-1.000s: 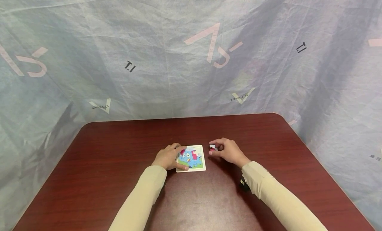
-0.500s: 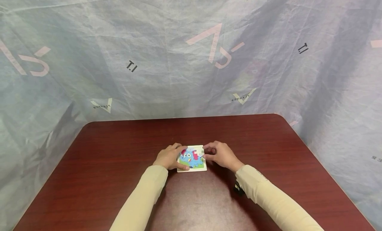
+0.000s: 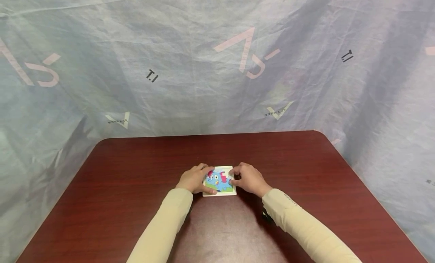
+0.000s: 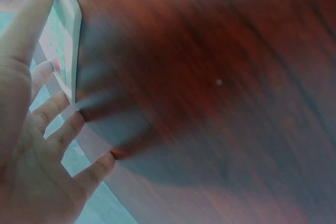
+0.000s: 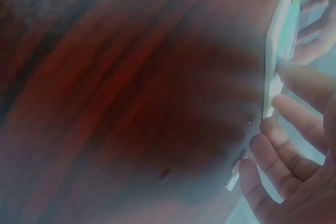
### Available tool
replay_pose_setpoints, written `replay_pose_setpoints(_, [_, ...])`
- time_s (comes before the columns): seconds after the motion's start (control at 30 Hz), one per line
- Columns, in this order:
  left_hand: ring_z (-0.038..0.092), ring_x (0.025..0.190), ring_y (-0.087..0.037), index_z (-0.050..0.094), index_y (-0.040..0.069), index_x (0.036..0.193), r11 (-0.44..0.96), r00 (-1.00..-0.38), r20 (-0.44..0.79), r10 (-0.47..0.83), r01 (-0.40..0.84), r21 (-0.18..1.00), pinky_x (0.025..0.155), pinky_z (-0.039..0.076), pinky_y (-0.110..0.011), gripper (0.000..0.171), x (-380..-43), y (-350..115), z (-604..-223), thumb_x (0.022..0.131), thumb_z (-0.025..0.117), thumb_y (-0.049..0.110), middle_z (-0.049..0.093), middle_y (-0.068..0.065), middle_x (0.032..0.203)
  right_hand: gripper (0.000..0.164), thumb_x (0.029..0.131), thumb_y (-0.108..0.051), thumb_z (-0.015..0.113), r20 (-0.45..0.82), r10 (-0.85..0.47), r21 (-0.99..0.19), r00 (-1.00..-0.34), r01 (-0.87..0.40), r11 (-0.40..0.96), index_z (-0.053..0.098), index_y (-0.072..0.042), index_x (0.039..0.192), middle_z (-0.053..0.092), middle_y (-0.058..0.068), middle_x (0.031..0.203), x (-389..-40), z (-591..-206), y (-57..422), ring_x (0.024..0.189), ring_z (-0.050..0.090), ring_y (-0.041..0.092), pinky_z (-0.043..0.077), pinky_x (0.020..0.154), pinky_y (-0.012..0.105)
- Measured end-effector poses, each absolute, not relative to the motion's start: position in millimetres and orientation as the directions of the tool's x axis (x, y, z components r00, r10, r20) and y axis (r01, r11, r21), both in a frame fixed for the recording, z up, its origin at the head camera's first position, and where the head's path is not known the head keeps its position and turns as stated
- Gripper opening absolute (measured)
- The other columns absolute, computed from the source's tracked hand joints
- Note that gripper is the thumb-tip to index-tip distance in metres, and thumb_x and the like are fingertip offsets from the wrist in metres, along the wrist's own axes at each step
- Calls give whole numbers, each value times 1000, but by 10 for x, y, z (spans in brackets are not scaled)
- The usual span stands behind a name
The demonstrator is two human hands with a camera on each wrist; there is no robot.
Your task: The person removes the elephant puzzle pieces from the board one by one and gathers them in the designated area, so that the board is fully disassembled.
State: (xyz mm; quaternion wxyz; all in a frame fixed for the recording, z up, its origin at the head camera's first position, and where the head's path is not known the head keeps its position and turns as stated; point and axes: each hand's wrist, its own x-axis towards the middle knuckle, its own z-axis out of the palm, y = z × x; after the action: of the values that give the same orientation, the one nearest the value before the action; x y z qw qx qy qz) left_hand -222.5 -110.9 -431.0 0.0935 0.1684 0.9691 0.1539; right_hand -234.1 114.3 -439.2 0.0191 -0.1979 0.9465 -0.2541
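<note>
A square puzzle board [image 3: 225, 194] with a white rim and a picture of a blue elephant lies mid-table. My left hand [image 3: 193, 178] steadies its left side, thumb on the near rim and index finger at the far rim. Those fingers are spread and fairly straight in the left wrist view. At the board's right side, my right hand [image 3: 250, 178] brings thumb and index fingertips over the rim, pinching a small puzzle piece that the fingers mostly hide. A second light, thin piece [image 5: 233, 176] lies on the table beneath the right hand's outer fingers in the right wrist view.
The dark red wooden table [image 3: 136, 172] has rounded far corners. Behind it and along both sides hangs a wrinkled grey cloth [image 3: 190, 85] with printed letters. A dark object [image 3: 267, 217] shows under the right sleeve at the wrist.
My right hand has moved left, carrying a puzzle piece from beside the board to its right side. The left hand has kept its place on the board.
</note>
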Motion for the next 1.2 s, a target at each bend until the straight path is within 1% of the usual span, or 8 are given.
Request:
replay_pose_setpoints(0.17, [52, 127, -30, 51, 15, 149, 895, -926, -122, 357, 302, 329, 101, 48, -51, 86, -2234, -1106, -4323, 78, 88, 46, 51, -9, 144, 19, 83, -18, 86, 54, -396, -481, -917, -371, 794, 79, -16, 100, 60, 0, 91, -2363, -4379, 1135, 85, 57, 16, 49, 70, 34])
replay_pose_setpoints(0.33, [51, 128, -31, 51, 15, 150, 898, -927, -130, 353, 296, 325, 102, 47, -52, 87, -2239, -1105, -4331, 78, 87, 47, 50, -9, 145, 16, 83, -16, 86, 42, -410, -490, -911, -376, 786, 77, -15, 96, 60, 2, 92, -2385, -4379, 1121, 86, 57, 18, 51, 75, 37])
replay_pose_setpoints(0.53, [51, 130, -31, 50, 16, 151, 909, -925, -143, 352, 301, 286, 100, 48, -53, 87, -2238, -1088, -4324, 79, 86, 49, 49, -9, 147, 20, 81, -13, 88, 37, -403, -503, -915, -365, 783, 72, -15, 93, 60, 4, 92, -2394, -4375, 1097, 86, 58, 20, 52, 75, 39])
replay_pose_setpoints(0.83, [47, 136, -32, 48, 20, 154, 924, -921, -173, 349, 307, 229, 101, 47, -54, 87, -2226, -1082, -4299, 81, 82, 54, 44, -10, 154, 22, 80, -14, 88, 41, -403, -515, -914, -365, 776, 69, -16, 92, 58, 3, 91, -2389, -4376, 1105, 83, 55, 18, 49, 72, 38])
replay_pose_setpoints(1.0, [47, 137, -32, 47, 20, 154, 925, -920, -176, 349, 309, 220, 101, 47, -55, 87, -2217, -1084, -4290, 81, 81, 54, 43, -11, 155, 24, 81, -13, 88, 49, -404, -519, -914, -369, 771, 66, -17, 90, 56, 3, 90, -2394, -4380, 1104, 80, 51, 17, 47, 70, 37])
replay_pose_setpoints(1.2, [47, 136, -32, 47, 21, 154, 926, -922, -173, 346, 306, 222, 101, 47, -55, 87, -2223, -1081, -4305, 81, 81, 54, 44, -11, 154, 25, 80, -15, 89, 84, -412, -504, -907, -395, 768, 66, -19, 89, 57, 1, 92, -2392, -4402, 1116, 85, 55, 17, 49, 72, 37])
